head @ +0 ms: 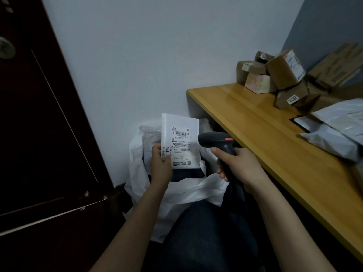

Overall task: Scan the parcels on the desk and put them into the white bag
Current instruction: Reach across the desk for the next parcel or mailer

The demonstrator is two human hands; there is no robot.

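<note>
Long yellow wooden table (265,124) at right. Crumpled white plastic bag (188,191) open on floor beside table end. Brown cardboard boxes (282,75) piled at table's far end, grey plastic mailers (334,138) nearer. Flat white labelled parcel (179,140) upright above bag, left hand (161,163) pinching its lower left edge. Black handheld barcode scanner (216,142) gripped in right hand (235,165), nose toward label.
</note>
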